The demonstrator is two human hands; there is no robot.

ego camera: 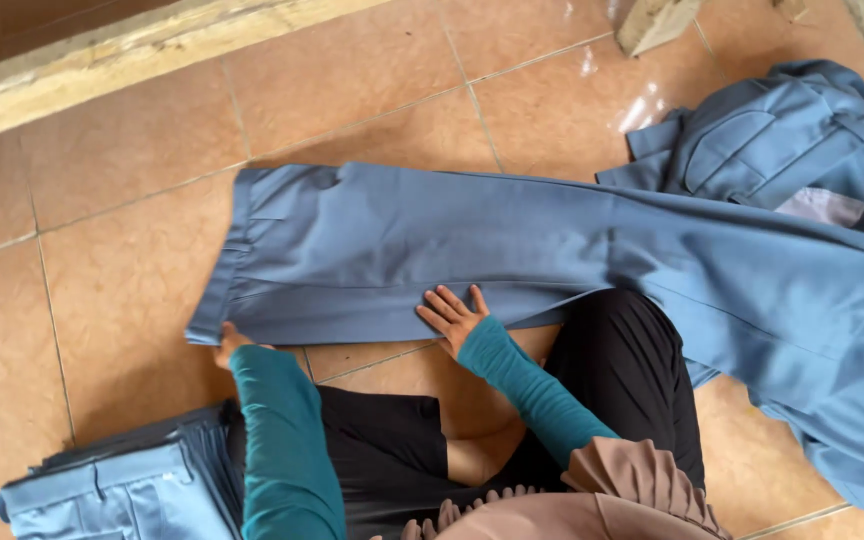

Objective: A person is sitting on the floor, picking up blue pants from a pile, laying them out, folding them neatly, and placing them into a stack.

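Note:
A pair of blue-grey trousers (422, 250) lies flat across the tiled floor, waistband to the left. My left hand (229, 345), in a teal sleeve, grips the near corner of the waistband. My right hand (454, 314) rests flat with fingers spread on the near edge of the trouser leg. My knees in black cloth (632, 370) sit just below the trousers.
A stack of folded blue garments (122, 485) sits at my lower left. A crumpled blue jacket (782, 140) lies at the upper right, with more blue cloth at the right edge. A concrete ledge (102, 60) runs along the top left.

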